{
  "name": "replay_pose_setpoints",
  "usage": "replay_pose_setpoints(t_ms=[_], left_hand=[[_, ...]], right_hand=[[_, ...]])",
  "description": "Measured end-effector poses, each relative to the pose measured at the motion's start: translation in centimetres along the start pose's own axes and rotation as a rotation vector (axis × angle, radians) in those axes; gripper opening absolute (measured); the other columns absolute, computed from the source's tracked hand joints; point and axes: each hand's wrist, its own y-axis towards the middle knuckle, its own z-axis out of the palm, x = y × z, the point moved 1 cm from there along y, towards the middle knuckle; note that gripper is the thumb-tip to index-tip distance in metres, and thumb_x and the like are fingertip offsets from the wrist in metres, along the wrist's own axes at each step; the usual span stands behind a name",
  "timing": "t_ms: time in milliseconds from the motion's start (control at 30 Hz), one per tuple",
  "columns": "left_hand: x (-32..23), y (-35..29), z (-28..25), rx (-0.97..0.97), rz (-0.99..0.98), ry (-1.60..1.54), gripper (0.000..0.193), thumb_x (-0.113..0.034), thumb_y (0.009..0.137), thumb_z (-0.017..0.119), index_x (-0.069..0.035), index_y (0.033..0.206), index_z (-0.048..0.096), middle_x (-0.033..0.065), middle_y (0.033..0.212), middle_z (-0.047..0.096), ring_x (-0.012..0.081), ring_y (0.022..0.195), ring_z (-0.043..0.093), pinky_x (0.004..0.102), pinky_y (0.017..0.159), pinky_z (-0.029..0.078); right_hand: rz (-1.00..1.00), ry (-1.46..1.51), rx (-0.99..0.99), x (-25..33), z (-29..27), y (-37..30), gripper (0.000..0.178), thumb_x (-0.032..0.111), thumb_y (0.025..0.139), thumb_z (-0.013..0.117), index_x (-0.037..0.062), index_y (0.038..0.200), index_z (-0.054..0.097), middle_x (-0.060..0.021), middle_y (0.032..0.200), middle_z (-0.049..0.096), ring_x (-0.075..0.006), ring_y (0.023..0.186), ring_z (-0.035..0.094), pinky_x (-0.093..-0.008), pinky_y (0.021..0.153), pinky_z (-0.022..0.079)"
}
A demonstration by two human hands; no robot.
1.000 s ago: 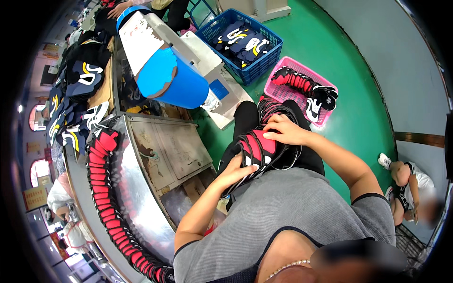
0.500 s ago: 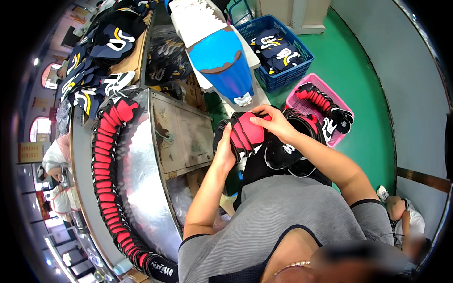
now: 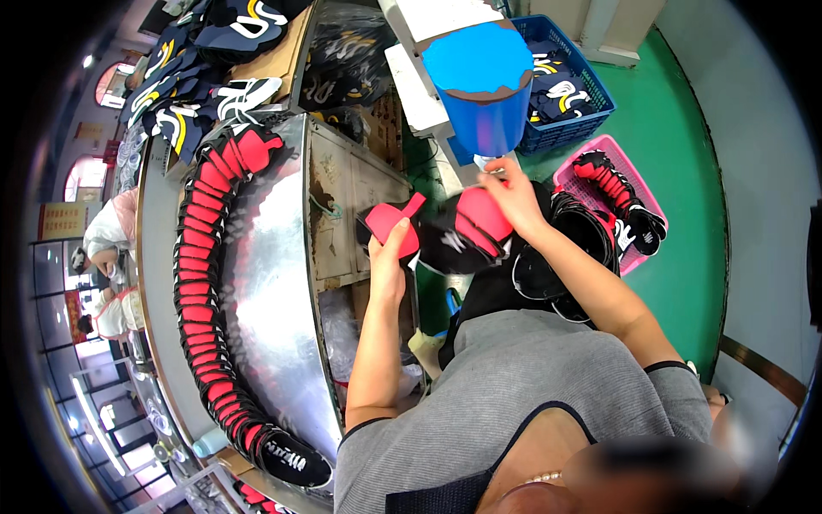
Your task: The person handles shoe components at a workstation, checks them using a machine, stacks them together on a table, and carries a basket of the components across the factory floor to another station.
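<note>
The left hand (image 3: 387, 250) is closed on a red-and-black shoe upper (image 3: 392, 221), thumb across its red face, held up over the near edge of the lap. The right hand (image 3: 516, 201), blurred, is at the bunched uppers (image 3: 481, 216) just beside it; whether its fingers grip them or only touch, I cannot tell. Farther right, more uppers (image 3: 584, 230) sit nested over the lap. To the left, a long overlapping row (image 3: 195, 300) curves along the metal table (image 3: 270, 308). Beyond the knees, a pink basket (image 3: 634, 259) holds another short stack (image 3: 610, 184). The work looks partway: one upper appears separate, while the bunch, row and stack seem left to handle.
</note>
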Motion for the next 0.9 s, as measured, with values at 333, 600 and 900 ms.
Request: replay_pose_setpoints(t_ms=[333,600,900], left_hand=[[2.0,5.0,8.6,0.238,0.007,0.135,0.026,-0.029,0.092,0.058,-0.003,0.097,0.062,-0.0015,0.092,0.059,0.0072,0.084,0.052,0.0251,0.077,0.042],[3.4,8.0,11.8,0.227,0.011,-0.011,0.032,-0.025,0.094,0.055,0.001,0.112,0.058,0.0047,0.109,0.062,0.0126,0.099,0.057,0.0281,0.087,0.043],[3.4,12.8,9.9,-0.073,-0.399,-0.42,0.024,-0.023,0.096,0.049,-0.004,0.109,0.055,0.0088,0.112,0.062,0.0215,0.098,0.061,0.0363,0.085,0.049]], right_hand=[[-0.085,0.124,0.137,-0.9,-2.2,0.6,0.018,0.016,0.089,0.06,-0.0014,0.093,0.061,-0.0027,0.082,0.063,-0.0088,0.08,0.058,-0.0244,0.076,0.046],[-0.079,0.186,0.138,-2.0,-4.6,4.7,0.011,0.01,0.086,0.063,-0.0012,0.086,0.062,-0.0059,0.081,0.064,-0.0126,0.077,0.062,-0.0255,0.074,0.047],[0.023,0.119,0.114,-1.4,-6.7,7.2,0.019,0.017,0.084,0.061,-0.0011,0.091,0.065,-0.0069,0.085,0.065,-0.0132,0.078,0.058,-0.0255,0.072,0.046]])
